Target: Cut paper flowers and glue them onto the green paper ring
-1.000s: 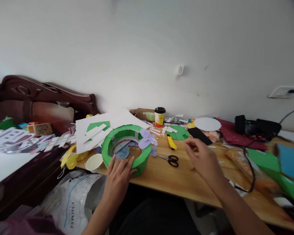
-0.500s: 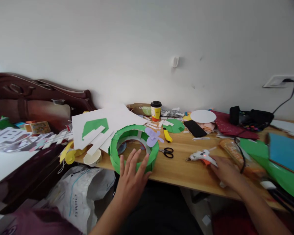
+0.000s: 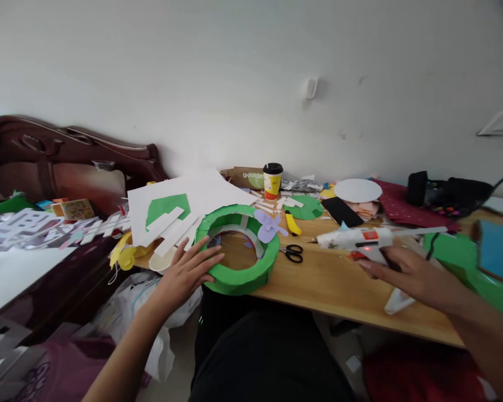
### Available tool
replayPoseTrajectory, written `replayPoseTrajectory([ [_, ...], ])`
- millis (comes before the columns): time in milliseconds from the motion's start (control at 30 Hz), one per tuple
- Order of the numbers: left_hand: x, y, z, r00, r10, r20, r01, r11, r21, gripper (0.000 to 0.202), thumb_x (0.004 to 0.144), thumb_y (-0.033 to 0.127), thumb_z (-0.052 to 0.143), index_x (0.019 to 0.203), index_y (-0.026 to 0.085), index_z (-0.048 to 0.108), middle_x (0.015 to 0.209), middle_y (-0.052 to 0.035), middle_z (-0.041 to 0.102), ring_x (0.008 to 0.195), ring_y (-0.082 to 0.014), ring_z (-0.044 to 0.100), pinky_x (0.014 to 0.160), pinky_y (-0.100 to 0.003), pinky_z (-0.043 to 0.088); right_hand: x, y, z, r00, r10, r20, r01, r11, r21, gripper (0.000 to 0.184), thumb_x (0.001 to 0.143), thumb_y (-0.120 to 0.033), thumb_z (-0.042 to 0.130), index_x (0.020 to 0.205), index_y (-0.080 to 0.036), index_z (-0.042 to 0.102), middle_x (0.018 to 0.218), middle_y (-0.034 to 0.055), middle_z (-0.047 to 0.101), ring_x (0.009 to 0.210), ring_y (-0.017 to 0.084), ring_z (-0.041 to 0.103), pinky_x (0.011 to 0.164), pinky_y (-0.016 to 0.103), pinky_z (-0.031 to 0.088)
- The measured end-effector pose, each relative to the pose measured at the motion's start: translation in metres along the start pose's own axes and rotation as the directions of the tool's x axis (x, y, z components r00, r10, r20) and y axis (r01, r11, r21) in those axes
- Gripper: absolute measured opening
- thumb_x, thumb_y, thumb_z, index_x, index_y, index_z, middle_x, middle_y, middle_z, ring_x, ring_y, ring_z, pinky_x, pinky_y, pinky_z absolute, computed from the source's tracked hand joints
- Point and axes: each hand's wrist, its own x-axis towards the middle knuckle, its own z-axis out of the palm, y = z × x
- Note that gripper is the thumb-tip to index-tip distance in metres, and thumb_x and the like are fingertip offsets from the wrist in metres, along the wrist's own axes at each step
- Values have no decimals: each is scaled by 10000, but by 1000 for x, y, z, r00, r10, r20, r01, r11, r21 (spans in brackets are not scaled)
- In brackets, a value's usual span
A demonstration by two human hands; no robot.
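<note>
My left hand [image 3: 193, 267] lies with outstretched fingers on the left rim of a green paper ring [image 3: 241, 277], which rests at the table's front edge. A purple paper flower [image 3: 268, 225] sits on the ring's right side. Over the table to the right, my right hand [image 3: 406, 273] grips a white glue gun [image 3: 354, 240], raised with its nozzle pointing left and a red light glowing on it. Black-handled scissors [image 3: 293, 253] lie just right of the ring, their blades partly hidden behind it.
Behind the ring stand a paper cup [image 3: 273, 181] and a yellow cutter [image 3: 293, 224]. A black phone [image 3: 342, 212] lies near a white disc [image 3: 357, 191]. White sheets [image 3: 193, 192] cover the table's left, beside a white bowl [image 3: 161, 261]. A plastic bag [image 3: 159, 349] hangs below.
My right hand has lifted the glue gun off the table. My left hand has shifted left, from the ring's front to its left rim. The view has turned slightly.
</note>
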Motion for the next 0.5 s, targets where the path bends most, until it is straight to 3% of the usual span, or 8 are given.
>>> replayPoseTrajectory([
  [100,11,14,4,1000,16,-26,-18,995,-94,416,935,359,538,1345,290,542,1253,-61,646,1338,-241,453,1175,-523,221,0,-16,5,954,10,299,-15,1000,15,576,716,-793,479,653,-252,666,628,87,679,582,263,629,504,343,471],
  [200,16,27,8,996,-1,-92,-13,989,-148,384,924,390,546,1283,262,596,1153,-64,658,1229,-232,539,1162,-503,282,1,-26,14,907,62,417,-53,998,-33,456,761,-675,532,800,-268,734,784,89,743,741,316,686,607,369,519],
  [333,17,39,10,996,-1,-91,-15,986,-168,428,902,472,547,1258,244,611,1106,-59,654,1164,-223,561,1164,-509,277,7,-39,24,881,-173,441,116,981,154,357,824,-534,583,1038,-274,703,1045,61,722,961,276,659,829,339,516],
  [500,21,50,2,997,-4,-80,-8,988,-152,437,898,493,548,1255,248,608,1159,-55,660,1222,-240,524,1177,-539,208,22,-54,29,803,-350,482,230,928,291,255,857,-452,593,936,-217,649,925,51,688,880,225,622,817,302,484],
])
